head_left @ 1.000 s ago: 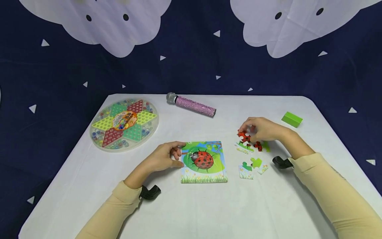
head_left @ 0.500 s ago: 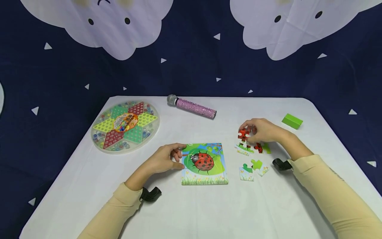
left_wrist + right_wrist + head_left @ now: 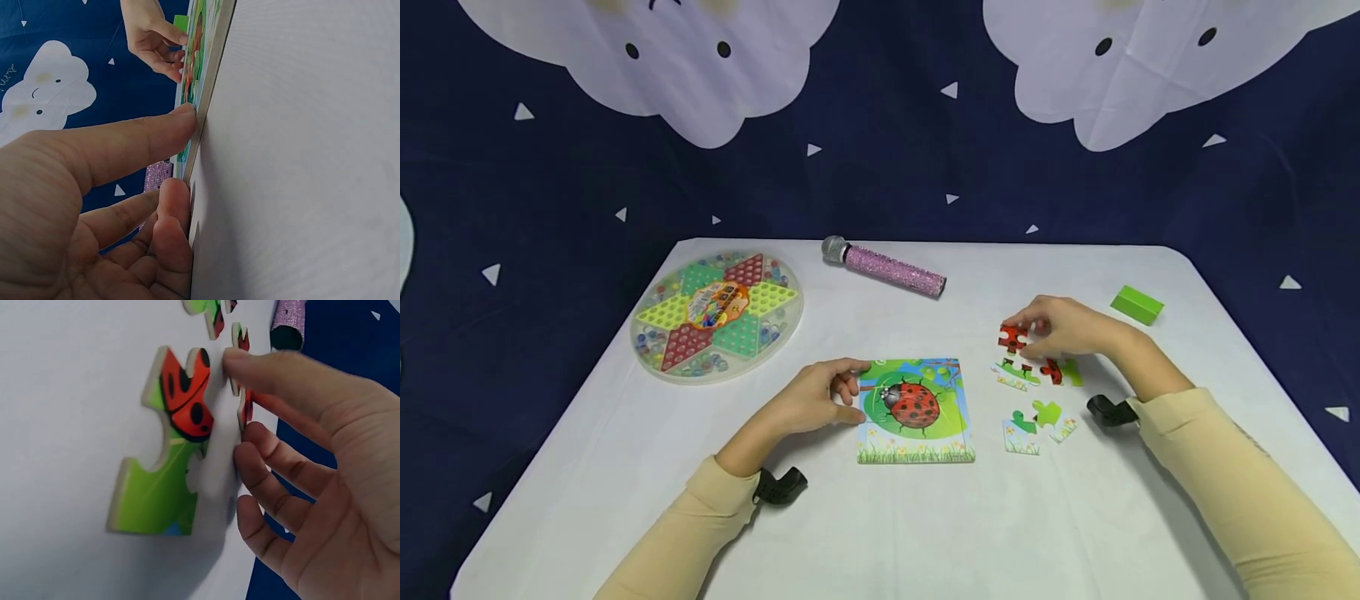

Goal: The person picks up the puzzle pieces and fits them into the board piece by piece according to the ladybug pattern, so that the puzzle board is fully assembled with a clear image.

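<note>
My left hand (image 3: 815, 398) touches the left side of a square ladybug puzzle board (image 3: 917, 455), thumb and index finger spread along that edge. In the left wrist view its thumb (image 3: 137, 144) meets the board's edge while other fingers curl loosely beside it. To the right, my right hand (image 3: 1066, 327) pinches a red, black-spotted jigsaw piece (image 3: 1012, 337) between thumb and index finger, low over the table. A red-and-green piece (image 3: 156, 494) lies under that hand. A grass-edged piece (image 3: 1015, 377) sits in front, and several more, including a light-green piece (image 3: 1047, 412), are grouped nearer.
A round Chinese checkers box (image 3: 715, 312) with marbles lies at the back left. Behind the board is a glittery pink microphone (image 3: 891, 268). A green block (image 3: 1137, 305) sits beyond my right forearm. A dark blue backdrop (image 3: 880, 100) hangs behind the white table (image 3: 880, 533).
The red spotted piece in my right fingers has turned from slanted to straighter. My left hand stays at the board's edge. The whole head view has shifted slightly.
</note>
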A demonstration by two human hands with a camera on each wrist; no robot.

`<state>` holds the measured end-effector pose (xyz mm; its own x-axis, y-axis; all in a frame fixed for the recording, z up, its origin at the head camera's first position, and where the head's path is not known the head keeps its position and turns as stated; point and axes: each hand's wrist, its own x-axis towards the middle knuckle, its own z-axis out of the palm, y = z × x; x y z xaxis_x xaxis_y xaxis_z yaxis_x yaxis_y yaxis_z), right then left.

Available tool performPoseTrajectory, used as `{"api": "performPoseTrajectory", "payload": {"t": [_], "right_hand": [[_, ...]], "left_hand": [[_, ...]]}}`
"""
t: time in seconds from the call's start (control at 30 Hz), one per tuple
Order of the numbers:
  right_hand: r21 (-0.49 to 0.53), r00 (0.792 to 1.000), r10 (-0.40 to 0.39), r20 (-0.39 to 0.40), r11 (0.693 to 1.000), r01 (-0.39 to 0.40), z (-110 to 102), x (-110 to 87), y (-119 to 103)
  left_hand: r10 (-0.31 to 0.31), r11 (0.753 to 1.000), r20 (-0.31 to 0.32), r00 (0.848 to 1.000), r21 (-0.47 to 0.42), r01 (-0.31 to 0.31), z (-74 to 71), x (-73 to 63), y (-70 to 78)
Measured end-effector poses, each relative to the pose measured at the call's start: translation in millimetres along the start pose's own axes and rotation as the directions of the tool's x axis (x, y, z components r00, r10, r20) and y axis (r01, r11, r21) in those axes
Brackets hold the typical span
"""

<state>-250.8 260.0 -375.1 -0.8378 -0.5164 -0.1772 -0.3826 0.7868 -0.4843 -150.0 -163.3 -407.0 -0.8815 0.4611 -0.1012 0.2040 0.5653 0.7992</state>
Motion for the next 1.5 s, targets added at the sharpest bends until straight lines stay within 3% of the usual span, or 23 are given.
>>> {"api": "performPoseTrajectory", "payload": {"t": [0.27, 0.5, 1.0, 1.5], "right_hand": [[0.033, 1.0, 0.013, 0.026, 0.999, -0.014, -4.9, -0.8, 0.5], [0.034, 1.0, 0.011, 0.017, 0.999, -0.012, -1.0, 2.4, 3.7], [0.019, 1.0, -0.014, -0.012, 1.0, 0.014, 3.2, -1.1, -5.9], [0.018, 0.994, -0.106, -0.033, 0.994, 0.107, 7.0, -7.3, -35.9]], "left_hand": [[0.005, 1.0, -0.008, 1.0, 0.013, -0.005, 0.0, 0.7, 2.5], [0.026, 0.999, -0.008, 1.0, 0.03, -0.025, -1.0, 0.6, 2.0], [0.009, 1.0, 0.003, 1.0, -0.004, -0.009, -0.6, 0.0, 1.9], [0.006, 1.0, -0.004, 1.0, -0.01, -0.006, 0.8, -1.4, 0.4]]}}
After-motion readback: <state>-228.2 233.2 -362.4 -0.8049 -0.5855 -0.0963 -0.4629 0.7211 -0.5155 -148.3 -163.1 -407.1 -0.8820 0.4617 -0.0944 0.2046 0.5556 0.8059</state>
